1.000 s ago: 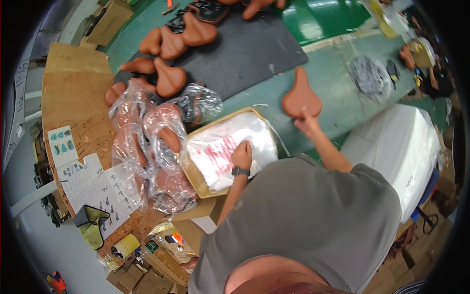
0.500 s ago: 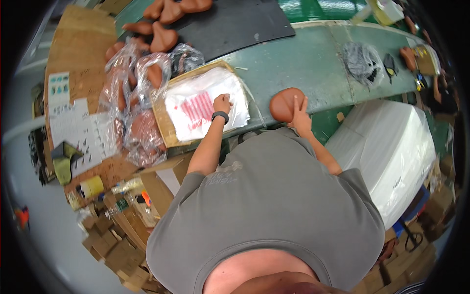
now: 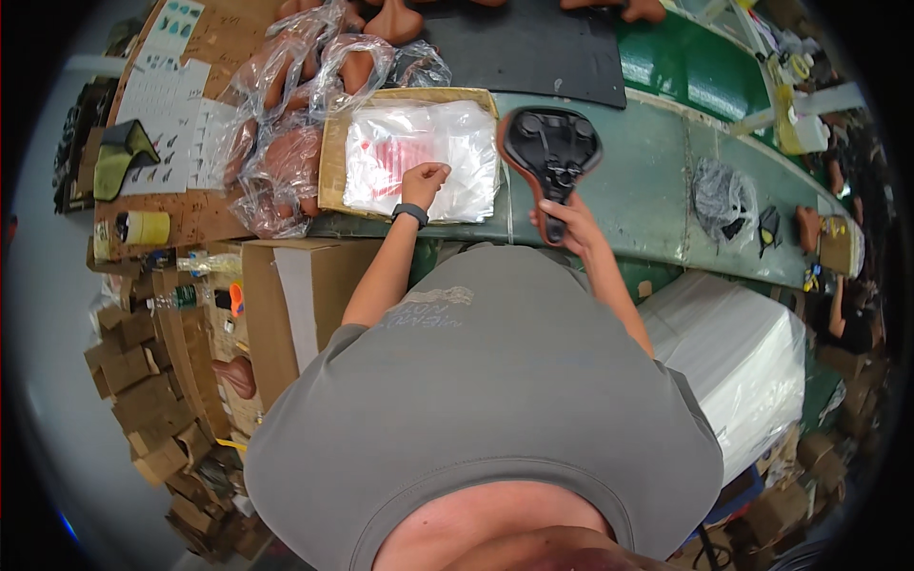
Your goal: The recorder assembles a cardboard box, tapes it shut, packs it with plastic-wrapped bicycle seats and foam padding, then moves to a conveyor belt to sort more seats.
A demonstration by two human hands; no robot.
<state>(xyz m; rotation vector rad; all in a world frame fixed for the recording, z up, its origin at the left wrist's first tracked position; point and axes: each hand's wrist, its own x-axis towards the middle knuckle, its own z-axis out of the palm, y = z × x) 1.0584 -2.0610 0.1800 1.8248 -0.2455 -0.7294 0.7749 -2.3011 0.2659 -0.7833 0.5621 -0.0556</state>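
Note:
My right hand [image 3: 569, 221] grips the narrow nose of a brown bicycle saddle [image 3: 550, 152], turned so its black underside faces up, above the green table [image 3: 647, 190]. My left hand [image 3: 425, 181] pinches the top sheet of a stack of clear plastic bags [image 3: 419, 157] lying in a shallow cardboard tray [image 3: 333, 152]. A dark band sits on my left wrist. The saddle hangs just to the right of the tray.
Bagged brown saddles [image 3: 286, 124] pile up left of the tray. More bare saddles lie on a black mat [image 3: 533, 48] at the back. A brown carton [image 3: 286, 305] stands at my left, a white wrapped bundle [image 3: 733, 352] at my right. Another person [image 3: 847, 314] is at the far right.
My right hand has lifted the saddle off the table and flipped it, black underside up. My left hand stays on the plastic bags, now pinching one.

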